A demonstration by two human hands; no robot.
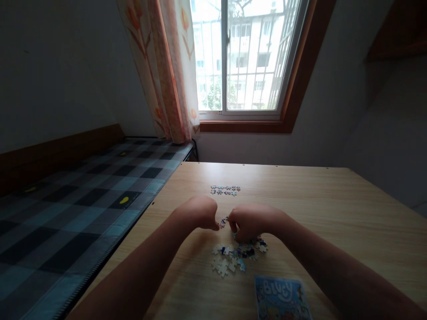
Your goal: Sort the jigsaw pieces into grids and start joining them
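Note:
Over the wooden table, my left hand (202, 212) is bent down with its fingertips at a small group of joined puzzle pieces (223, 221). Just to the right, my right hand (248, 220) has its thumb and finger pinched on a light puzzle piece (235, 234). Below both hands lies a loose pile of puzzle pieces (228, 260), some pale and some dark blue. Farther back, several pieces (225, 190) are laid in two rows. What the left fingers grip is too small to make out.
A blue puzzle box (283, 298) lies at the table's near edge, right of centre. The wooden table (300, 186) reaches toward a window. A bed with a checked cover (83, 191) adjoins its left side, and a curtain (173, 71) hangs behind.

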